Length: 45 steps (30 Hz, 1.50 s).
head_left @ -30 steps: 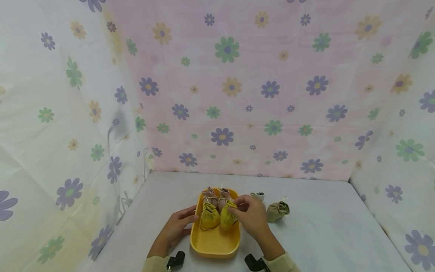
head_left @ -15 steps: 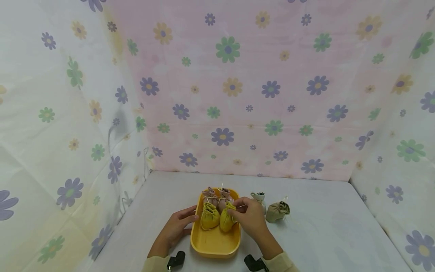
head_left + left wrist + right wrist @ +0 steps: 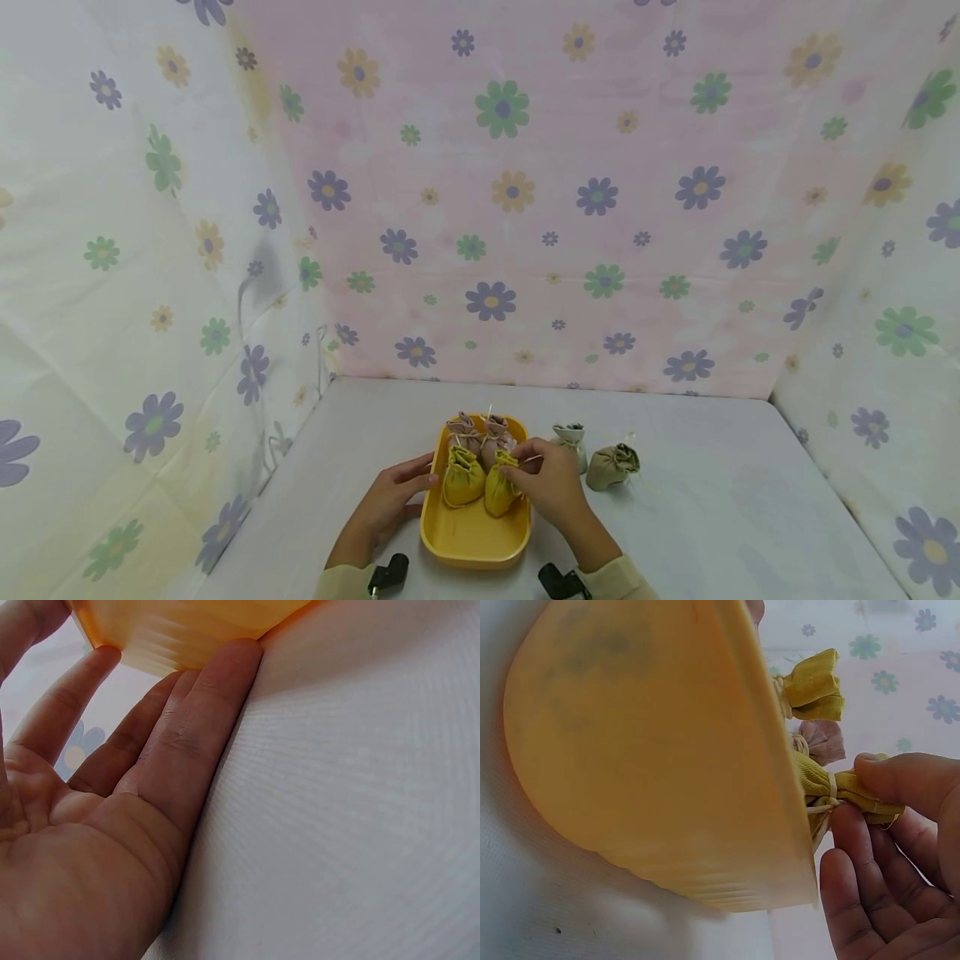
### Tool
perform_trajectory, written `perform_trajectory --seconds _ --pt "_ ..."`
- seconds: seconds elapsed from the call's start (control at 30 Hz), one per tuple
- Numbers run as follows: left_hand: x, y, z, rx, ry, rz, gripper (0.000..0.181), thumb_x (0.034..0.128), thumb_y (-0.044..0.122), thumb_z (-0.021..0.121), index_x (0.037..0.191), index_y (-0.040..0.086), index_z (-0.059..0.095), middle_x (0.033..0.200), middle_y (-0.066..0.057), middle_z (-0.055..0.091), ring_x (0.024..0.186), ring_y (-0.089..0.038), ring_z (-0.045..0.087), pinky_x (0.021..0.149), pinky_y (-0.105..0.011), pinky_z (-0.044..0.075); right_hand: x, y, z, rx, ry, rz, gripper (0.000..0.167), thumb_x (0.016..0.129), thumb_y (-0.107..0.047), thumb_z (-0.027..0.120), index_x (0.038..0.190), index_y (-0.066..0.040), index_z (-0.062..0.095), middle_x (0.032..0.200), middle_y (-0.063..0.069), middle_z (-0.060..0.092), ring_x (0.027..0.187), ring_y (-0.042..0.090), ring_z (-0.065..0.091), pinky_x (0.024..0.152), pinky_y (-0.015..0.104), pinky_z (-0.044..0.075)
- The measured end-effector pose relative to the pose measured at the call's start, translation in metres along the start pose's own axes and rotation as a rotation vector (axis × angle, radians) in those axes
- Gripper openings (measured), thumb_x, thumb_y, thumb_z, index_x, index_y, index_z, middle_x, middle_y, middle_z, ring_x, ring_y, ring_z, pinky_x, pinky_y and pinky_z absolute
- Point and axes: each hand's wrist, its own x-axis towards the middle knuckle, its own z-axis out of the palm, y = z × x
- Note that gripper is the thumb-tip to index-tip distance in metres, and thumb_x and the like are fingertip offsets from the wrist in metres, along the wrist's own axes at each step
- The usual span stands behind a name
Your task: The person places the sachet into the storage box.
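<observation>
A yellow tray (image 3: 474, 550) holds two yellow pouches, the left one (image 3: 463, 483) and the right one (image 3: 500, 493), with two pinkish pouches (image 3: 463, 433) behind them. The right hand (image 3: 557, 487) pinches the gathered top of the right yellow pouch between thumb and fingers; in the right wrist view that hand (image 3: 900, 855) grips the cloth (image 3: 847, 791) above its tie. The left hand (image 3: 386, 504) rests against the tray's left side, thumb at the rim. In the left wrist view its relaxed fingers (image 3: 180, 735) touch the tray wall (image 3: 180, 630).
On the white table (image 3: 712, 517), right of the tray, a pale green-white pouch (image 3: 576, 450) stands beside an olive pouch (image 3: 611, 468). Flower-patterned cloth (image 3: 555, 167) surrounds the table at the back and both sides.
The right hand has shifted slightly left and down with the top of the right yellow pouch, uncovering more of the pale pouch. The left hand and tray stay in place.
</observation>
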Motion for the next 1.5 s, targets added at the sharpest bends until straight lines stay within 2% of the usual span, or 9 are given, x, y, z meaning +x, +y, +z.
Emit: perform_trajectory --seconds 0.7,0.93,1.13,1.3,1.5 --pt "-0.001 0.0 0.0 0.007 -0.001 -0.005 0.078 0.0864 0.045 0.082 0.153 0.017 0.052 0.16 -0.018 0.046 0.139 -0.035 0.054 0.094 -0.045 0.062 -0.006 -0.001 -0.001 0.028 0.013 -0.072 0.022 0.085 -0.032 0.087 0.097 -0.021 0.072 0.098 -0.003 0.07 0.081 0.013 0.068 0.061 0.02 0.06" --pt "0.0 0.0 0.0 0.005 0.004 -0.006 0.079 0.0863 0.045 0.082 0.154 0.017 0.052 0.16 -0.018 0.046 0.138 -0.033 0.056 0.094 -0.045 0.062 -0.007 -0.005 -0.005 0.018 0.027 -0.074 0.025 0.087 -0.032 0.085 0.102 -0.018 0.072 0.101 -0.004 0.07 0.087 0.013 0.068 0.066 0.021 0.06" --pt "0.001 -0.002 -0.001 0.006 0.006 -0.003 0.079 0.0864 0.045 0.082 0.154 0.016 0.052 0.159 -0.019 0.046 0.138 -0.033 0.056 0.093 -0.045 0.062 -0.005 -0.006 -0.009 -0.056 0.121 -0.158 0.019 0.089 -0.025 0.083 0.102 -0.015 0.074 0.101 -0.002 0.071 0.093 0.016 0.067 0.073 0.027 0.059" --pt "0.001 -0.001 -0.001 0.005 0.005 -0.003 0.079 0.0865 0.045 0.082 0.153 0.017 0.052 0.159 -0.018 0.047 0.138 -0.034 0.055 0.093 -0.045 0.062 -0.004 -0.005 -0.013 -0.127 0.226 -0.236 0.02 0.085 -0.021 0.087 0.1 -0.013 0.076 0.1 0.001 0.072 0.092 0.017 0.065 0.071 0.035 0.061" --pt "0.0 0.0 0.0 -0.003 0.003 -0.003 0.077 0.0866 0.044 0.082 0.153 0.017 0.053 0.16 -0.018 0.046 0.139 -0.034 0.055 0.094 -0.045 0.062 -0.001 0.0 -0.018 -0.217 0.329 -0.294 0.021 0.082 -0.021 0.089 0.096 -0.014 0.076 0.099 -0.006 0.068 0.092 0.014 0.065 0.071 0.03 0.059"
